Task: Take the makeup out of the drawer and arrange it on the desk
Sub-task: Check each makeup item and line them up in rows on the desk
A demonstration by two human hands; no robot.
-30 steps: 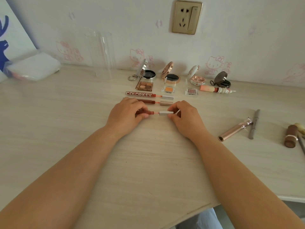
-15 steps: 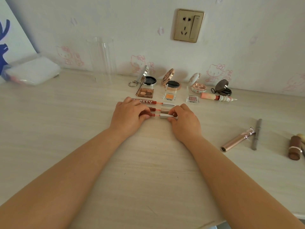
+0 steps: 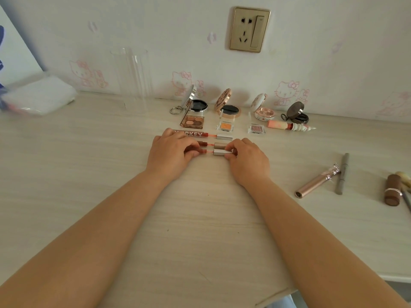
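On the desk (image 3: pixel 89 174), three lip gloss tubes (image 3: pixel 219 144) lie in parallel rows before the open compacts (image 3: pixel 229 107), with the mascara tube (image 3: pixel 315 181) well right.

Desk (image 3: pixel 66 174), pale woodgrain. 3 lip tubes lie in parallel rows, silver caps right: lettered tube (image 3: pixel 193 134) farthest, brown tube (image 3: pixel 219 144) middle, nearest tube (image 3: pixel 220 152) pinched at both ends. 4 open compacts (image 3: pixel 226 107) line the wall.

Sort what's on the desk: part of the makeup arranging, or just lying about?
Job:
- nearest lip gloss, held by left hand and right hand
- two lip glosses beyond it
- open compacts
- small palettes
- rose-gold tube, not yet lined up

Lying about:
- clear cylinder
- white pack
- wall socket
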